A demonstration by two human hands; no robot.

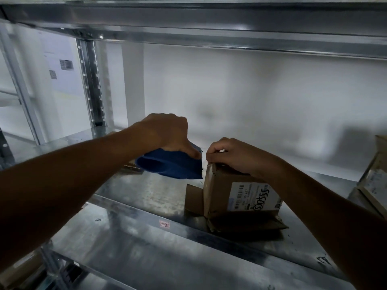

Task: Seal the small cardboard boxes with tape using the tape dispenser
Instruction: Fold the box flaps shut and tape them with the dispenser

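Blue tape dispenser (pixel 173 165), brown cardboard box (pixel 217 189), white barcoded label (pixel 250 196), silver shelf (pixel 146 189)

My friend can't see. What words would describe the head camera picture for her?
A person's left hand holds a blue tape dispenser close to the top of a small cardboard box, while the right hand grips the box's top edge. The box stands on a metal shelf, flaps splayed at its base, a white barcode label on its side.

My matt brown cardboard box (pixel 222 191) with its white paper label (pixel 249 195) stands on glossy, mottled metal shelf (pixel 146 191), beside the matt blue plastic dispenser (pixel 171 166).
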